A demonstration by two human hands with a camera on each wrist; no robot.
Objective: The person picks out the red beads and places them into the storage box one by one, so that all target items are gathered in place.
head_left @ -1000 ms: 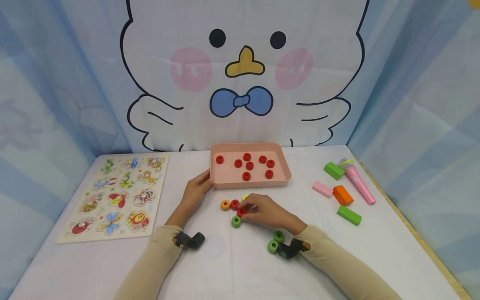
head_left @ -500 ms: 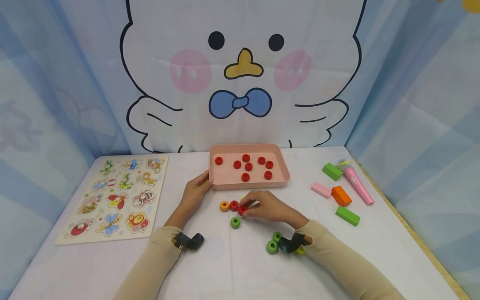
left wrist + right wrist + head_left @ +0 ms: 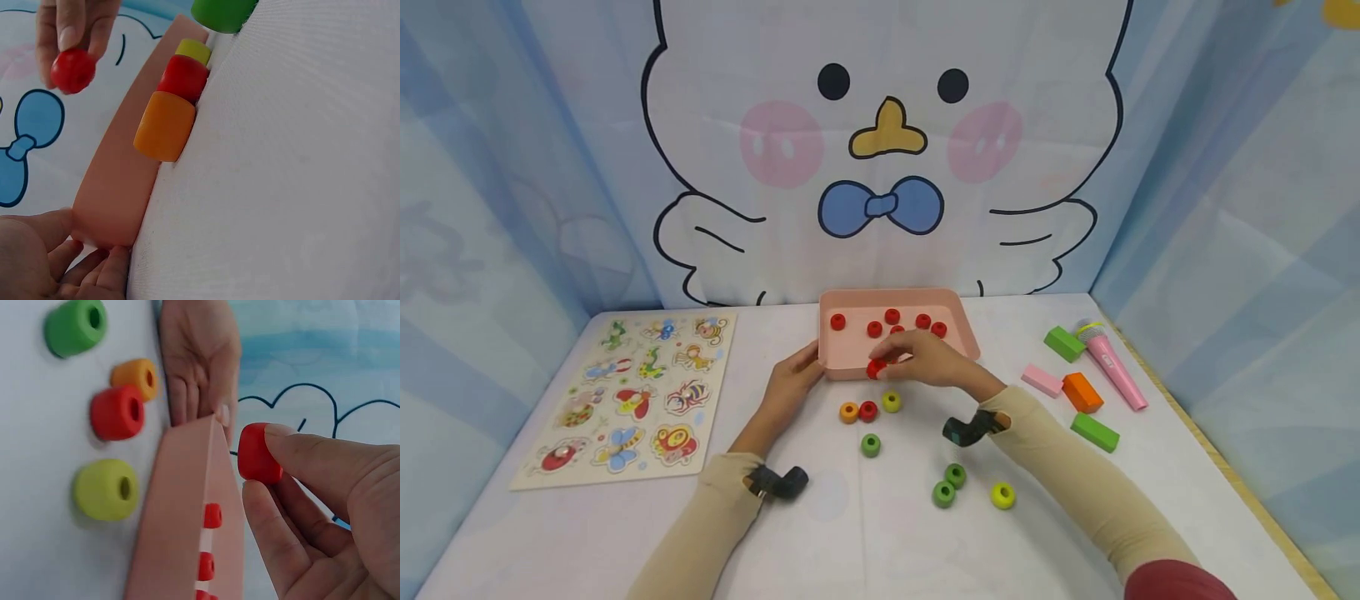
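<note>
My right hand (image 3: pixel 928 358) pinches a red bead (image 3: pixel 259 453) between thumb and fingers, above the front edge of the pink tray (image 3: pixel 850 373). Several more red beads (image 3: pixel 838 322) lie inside the tray. My left hand (image 3: pixel 786 387) grips the tray's near left corner, thumb at the rim and fingers curled against the outer wall. In front of the tray, an orange bead (image 3: pixel 848 412), a red bead (image 3: pixel 868 411) and a yellow-green bead (image 3: pixel 891 402) form a short row. A green bead (image 3: pixel 870 445) lies just nearer.
Two green beads (image 3: pixel 943 494) and a yellow bead (image 3: pixel 1003 496) lie near the right forearm. An insect puzzle board (image 3: pixel 632 400) is at left. On the right are green blocks (image 3: pixel 1096 432), an orange block (image 3: pixel 1083 392), a pink block (image 3: pixel 1042 380) and a pink toy microphone (image 3: pixel 1116 367).
My right hand has lifted the red bead from beside the row and carried it up to the tray's front edge, uncovering the yellow-green bead. The left hand keeps its place at the tray.
</note>
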